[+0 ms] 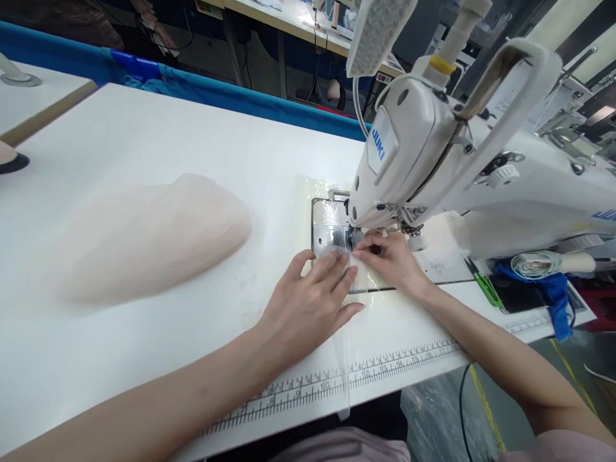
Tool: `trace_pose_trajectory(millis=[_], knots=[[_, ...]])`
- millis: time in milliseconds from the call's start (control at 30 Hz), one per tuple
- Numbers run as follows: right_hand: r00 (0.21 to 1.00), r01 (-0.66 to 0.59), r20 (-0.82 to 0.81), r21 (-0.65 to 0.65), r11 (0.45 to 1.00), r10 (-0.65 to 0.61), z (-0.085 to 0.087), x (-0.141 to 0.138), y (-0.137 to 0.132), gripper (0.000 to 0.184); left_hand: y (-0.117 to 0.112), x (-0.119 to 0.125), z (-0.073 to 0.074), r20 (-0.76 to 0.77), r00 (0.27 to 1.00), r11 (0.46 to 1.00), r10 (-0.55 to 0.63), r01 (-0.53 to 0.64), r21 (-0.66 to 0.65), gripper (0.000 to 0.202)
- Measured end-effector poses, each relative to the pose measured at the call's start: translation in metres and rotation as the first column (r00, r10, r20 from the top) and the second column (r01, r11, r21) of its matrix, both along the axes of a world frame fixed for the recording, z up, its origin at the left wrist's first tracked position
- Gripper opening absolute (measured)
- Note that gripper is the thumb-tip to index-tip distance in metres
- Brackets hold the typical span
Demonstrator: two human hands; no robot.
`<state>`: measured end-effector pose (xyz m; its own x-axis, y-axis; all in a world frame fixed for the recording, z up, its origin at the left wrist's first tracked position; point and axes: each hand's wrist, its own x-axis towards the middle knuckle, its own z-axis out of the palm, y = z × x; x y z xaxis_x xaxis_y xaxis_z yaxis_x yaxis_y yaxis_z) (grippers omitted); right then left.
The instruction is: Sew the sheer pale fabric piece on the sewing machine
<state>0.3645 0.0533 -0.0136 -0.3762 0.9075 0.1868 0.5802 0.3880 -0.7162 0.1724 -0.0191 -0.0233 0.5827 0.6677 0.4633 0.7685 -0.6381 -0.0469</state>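
Note:
My left hand (312, 295) lies with fingers spread on a translucent strip (342, 366) at the front of the needle plate (327, 213). That strip trails from under the hand down over the table's front edge. Close to the presser foot (353, 237) of a white sewing machine (409, 135), my right hand (389, 256) has thumb and forefinger pinched together. Whatever sits between those fingertips is too small to make out. The needle area is partly hidden by the fingers and the machine head.
A blurred beige shape (163, 237) lies on the white table at left. Printed ruler markings (327, 385) run along the front edge. At right are green-handled snips (486, 285), a dark phone-like slab (520, 295), blue cloth (558, 305) and wound pale cord (536, 264).

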Motion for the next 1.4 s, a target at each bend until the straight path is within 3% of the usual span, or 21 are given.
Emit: trace_pose_trajectory(millis=[200,300,400,500,567,633,733,800,1067,1400], knots=[[0.989,0.125,0.083,0.014,0.992,-0.126,-0.007,0.002,0.01,0.016,0.0,0.001,0.0,-0.012,1.0,1.0,0.008,-0.007,0.006,0.043],[0.943,0.199,0.234,0.181,0.963,-0.238,-0.011,0.012,0.021,0.021,0.001,0.0,0.001,-0.003,1.0,1.0,0.002,-0.002,-0.004,0.043],[0.9,0.129,0.343,0.383,0.915,-0.27,-0.009,0.021,0.019,0.022,0.002,0.0,0.001,0.005,1.0,1.0,0.007,-0.007,-0.012,0.042],[0.913,0.049,0.352,0.403,0.914,-0.205,-0.001,0.023,0.002,0.014,0.005,0.0,0.001,0.017,1.0,1.0,0.0,0.001,-0.002,0.042],[0.929,-0.077,0.359,0.411,0.908,-0.084,0.003,0.021,-0.011,0.02,0.007,0.0,0.001,0.021,1.0,1.0,-0.01,0.01,0.007,0.041],[0.912,-0.209,0.409,0.513,0.832,-0.023,0.003,0.018,-0.02,0.027,0.009,0.0,0.002,0.02,1.0,1.0,-0.012,0.012,0.008,0.041],[0.867,-0.324,0.495,0.646,0.691,-0.056,-0.002,0.015,-0.025,0.029,0.011,0.001,0.003,0.007,1.0,1.0,-0.006,0.006,0.002,0.042],[0.848,-0.346,0.524,0.666,0.661,-0.085,-0.005,0.014,-0.024,0.029,0.011,0.001,0.004,-0.005,1.0,1.0,-0.005,0.005,0.002,0.042],[0.824,-0.345,0.553,0.663,0.665,-0.124,-0.005,0.015,-0.024,0.032,0.016,0.001,0.009,-0.035,0.999,1.0,0.007,-0.007,-0.015,0.038],[0.822,-0.315,0.563,0.581,0.75,-0.091,-0.005,0.016,-0.023,0.033,0.014,0.003,0.009,-0.055,0.998,0.998,0.029,-0.032,-0.058,0.041]])
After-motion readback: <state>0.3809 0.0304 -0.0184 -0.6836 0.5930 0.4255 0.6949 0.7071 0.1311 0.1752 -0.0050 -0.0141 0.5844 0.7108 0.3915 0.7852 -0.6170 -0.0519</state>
